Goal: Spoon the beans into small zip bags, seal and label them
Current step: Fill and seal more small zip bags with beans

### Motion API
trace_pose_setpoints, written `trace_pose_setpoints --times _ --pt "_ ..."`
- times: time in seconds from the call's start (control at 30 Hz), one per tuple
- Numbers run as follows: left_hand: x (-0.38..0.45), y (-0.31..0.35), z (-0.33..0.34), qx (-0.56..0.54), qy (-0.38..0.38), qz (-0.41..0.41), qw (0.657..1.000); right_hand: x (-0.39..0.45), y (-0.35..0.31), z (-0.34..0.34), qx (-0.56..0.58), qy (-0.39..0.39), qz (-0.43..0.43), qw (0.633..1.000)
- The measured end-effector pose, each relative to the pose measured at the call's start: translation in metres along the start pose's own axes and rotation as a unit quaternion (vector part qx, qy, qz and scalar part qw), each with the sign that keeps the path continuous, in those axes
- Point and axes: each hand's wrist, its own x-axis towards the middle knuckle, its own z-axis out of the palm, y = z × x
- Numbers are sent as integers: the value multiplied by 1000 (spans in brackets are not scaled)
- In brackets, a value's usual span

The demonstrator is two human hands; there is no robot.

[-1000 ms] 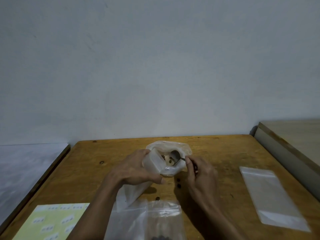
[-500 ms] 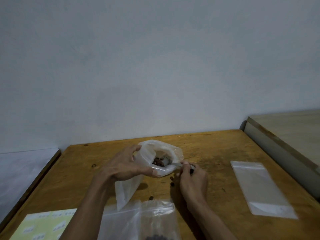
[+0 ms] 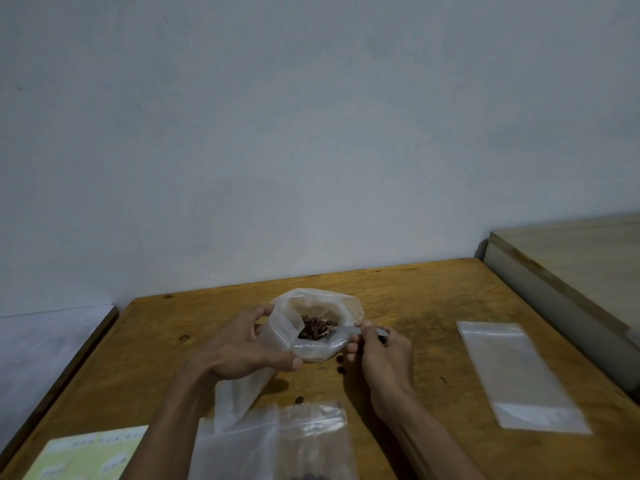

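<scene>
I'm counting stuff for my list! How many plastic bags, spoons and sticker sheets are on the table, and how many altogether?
Plastic bags: 3 (one held open in the left hand, one flat on the right, one at the near edge)
Spoons: 1 (spoon, loaded with beans, in the right hand)
Sticker sheets: 1 (sticker sheet, partly cut off)
Total: 5

Wooden table [image 3: 433, 299], brown, worn, dark marks; far edge against wall. Flat empty zip bag [image 3: 519, 375] lies right side, well apart from rest. Label sheet [image 3: 86, 455], pale yellow-green, at near left corner, partly out of frame. Clear bag [image 3: 277, 441] with some beans lies at near middle edge. Few loose beans [image 3: 299, 399] scattered on bare wood at centre, just beyond clear bag.
</scene>
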Motion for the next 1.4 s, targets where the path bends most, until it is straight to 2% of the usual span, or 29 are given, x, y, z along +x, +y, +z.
trace_pose_setpoints --times 0.33,0.5,0.57,0.63,0.73,0.8,0.93,1.0,1.07,1.13,1.27,1.33,1.4 --pt "1 -8 11 36 59 12 998 -7 -49 -9 -17 -27 -65 997" --pt "3 -10 14 43 70 -4 997 -24 -70 -6 -86 -58 -132 986" --pt "3 -8 16 42 76 -2 996 -33 -66 -3 -189 -85 -201 958" --pt "3 -6 17 49 79 -7 996 -39 -59 -3 -268 -85 -298 912" --pt "1 -6 15 40 78 -14 996 -32 -47 -12 -273 -15 -404 873" --pt "0 -5 15 28 78 -16 996 -22 -35 -17 -307 18 -434 846" --pt "-2 -3 17 31 84 -16 996 -12 -8 -18 -386 -22 -414 824" --pt "-1 -3 18 29 83 -19 996 -11 0 -14 -395 -26 -392 830" --pt "-2 -1 18 30 83 -19 996 -13 4 -9 -374 -9 -353 857" --pt "-2 2 17 36 86 -9 996 -14 5 -5 -323 15 -289 901" --pt "-2 10 16 25 82 24 996 -16 5 -2 -129 35 -78 988" --pt "-2 9 15 35 78 20 996 -15 5 -2 -32 28 -9 999" --pt "-4 5 14 58 77 0 995 -13 2 -6 -7 34 -6 999"
